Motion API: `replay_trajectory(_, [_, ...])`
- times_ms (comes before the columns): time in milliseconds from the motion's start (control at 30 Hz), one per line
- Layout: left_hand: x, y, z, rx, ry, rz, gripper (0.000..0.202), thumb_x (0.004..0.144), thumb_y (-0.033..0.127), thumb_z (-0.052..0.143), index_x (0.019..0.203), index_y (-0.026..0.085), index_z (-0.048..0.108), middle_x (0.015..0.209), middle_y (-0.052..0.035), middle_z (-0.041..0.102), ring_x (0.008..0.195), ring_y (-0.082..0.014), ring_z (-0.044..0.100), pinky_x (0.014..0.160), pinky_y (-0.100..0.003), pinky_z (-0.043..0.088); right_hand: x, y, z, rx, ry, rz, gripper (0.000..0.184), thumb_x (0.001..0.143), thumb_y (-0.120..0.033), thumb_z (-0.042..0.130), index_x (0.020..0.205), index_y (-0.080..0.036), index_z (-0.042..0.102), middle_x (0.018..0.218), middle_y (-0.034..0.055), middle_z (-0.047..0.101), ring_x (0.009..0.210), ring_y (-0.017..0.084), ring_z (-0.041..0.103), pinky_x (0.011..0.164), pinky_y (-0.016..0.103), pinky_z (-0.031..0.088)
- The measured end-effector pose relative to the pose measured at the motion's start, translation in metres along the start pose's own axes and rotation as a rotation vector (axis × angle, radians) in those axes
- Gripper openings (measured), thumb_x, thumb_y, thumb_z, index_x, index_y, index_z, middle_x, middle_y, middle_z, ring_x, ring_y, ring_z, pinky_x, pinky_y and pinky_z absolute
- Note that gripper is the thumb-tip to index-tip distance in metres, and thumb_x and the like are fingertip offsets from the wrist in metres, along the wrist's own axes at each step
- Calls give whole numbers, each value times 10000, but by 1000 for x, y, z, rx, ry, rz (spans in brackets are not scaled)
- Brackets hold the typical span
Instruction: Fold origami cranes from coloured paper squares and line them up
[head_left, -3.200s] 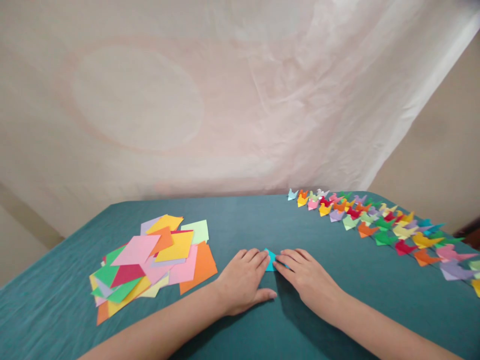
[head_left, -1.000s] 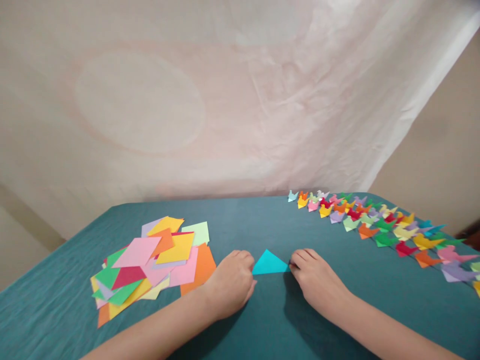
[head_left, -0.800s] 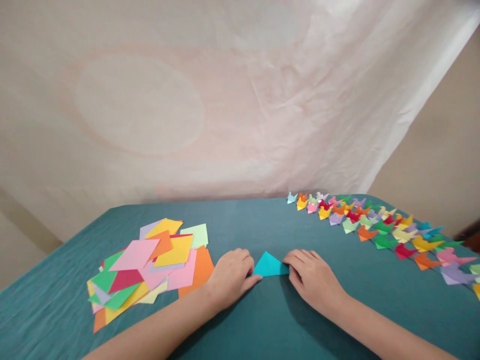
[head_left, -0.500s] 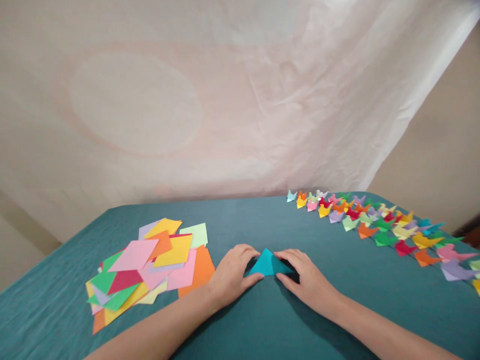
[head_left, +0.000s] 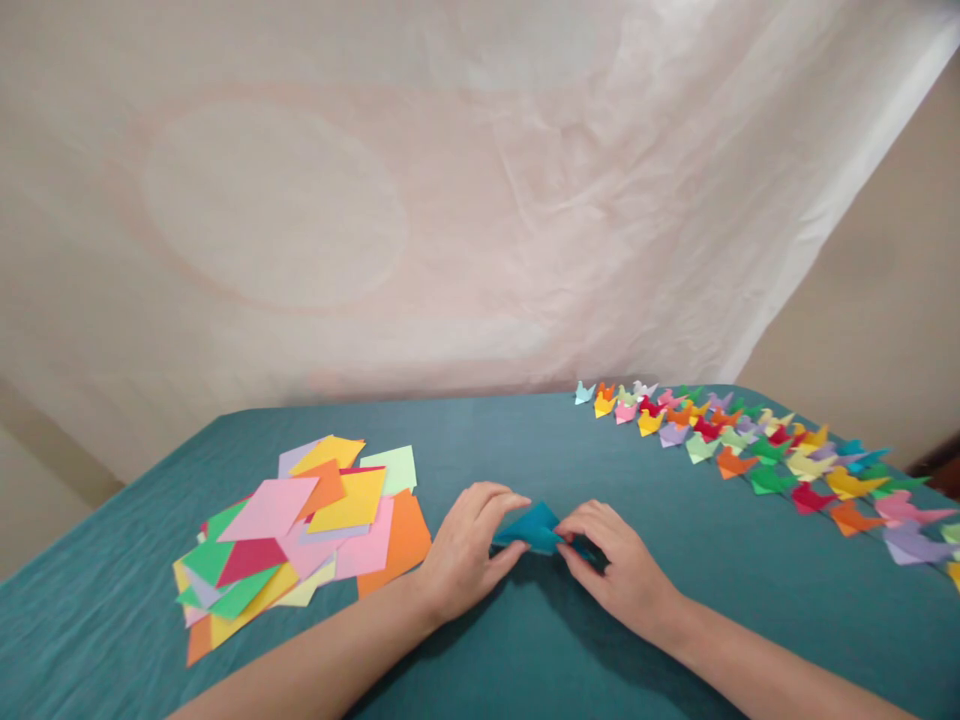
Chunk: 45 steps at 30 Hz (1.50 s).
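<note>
two hands (head_left: 465, 550), one teal paper (head_left: 531, 525)

We see only the person's two forearms and hands, and nothing of the body beyond them. The left hand (head_left: 469, 545) and the right hand (head_left: 615, 565) are both bare, as are the wrists. The left forearm (head_left: 315, 655) is uncovered along all that shows of it, down to the lower edge of our view; we find the same of the right forearm (head_left: 757, 665). Both forearms are slim and smooth, narrowing a little at the wrist. The fingers (head_left: 491, 497) are slender; we cannot make out the nails at this size, and whatever is worn higher up the arms lies outside our view
</note>
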<state>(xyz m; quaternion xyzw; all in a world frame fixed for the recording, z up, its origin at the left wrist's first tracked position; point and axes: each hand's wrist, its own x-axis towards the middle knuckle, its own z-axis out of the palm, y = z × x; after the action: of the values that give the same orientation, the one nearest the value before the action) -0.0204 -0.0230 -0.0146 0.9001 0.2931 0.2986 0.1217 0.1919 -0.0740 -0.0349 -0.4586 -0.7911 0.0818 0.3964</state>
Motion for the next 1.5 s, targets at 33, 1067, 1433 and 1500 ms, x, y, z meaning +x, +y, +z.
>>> replay_trajectory(33, [0,1,-1,15,-4,9,320,836,238,545,1148,196,487,1088,-74,543,1016,-185,491,880,-326,400,0,0,0,-8,4,-10,109,834,-127,483,862,-192,567,799,37,604,772,172,542,719,323,439])
replay_trajectory(1067, [0,-3,1,201,-244,203,189,910,287,439,973,227,607,919,-25,625,846,-157,537,697,-289,348,0,19,-2,110,-96,157,279,909,-255,417,1095,-215,621,1073,71,630,1010,193,564,896,343,445])
replay_trajectory(1433, [1,-2,-2,177,-222,124,218,919,255,401,952,223,614,944,-26,634,855,-172,541,723,-303,374,9,1,-24,-61,-337,-56,391,742,-506,628,1025,-236,637,1081,52,645,909,227,528,819,404,361])
replay_trajectory(1500, [0,-2,-1,172,-216,104,220,920,259,399,951,226,614,936,-21,639,858,-176,546,736,-306,383,9,2,-23,-86,-340,-64,363,752,-483,627,1024,-243,638,1083,47,643,914,224,522,822,401,349])
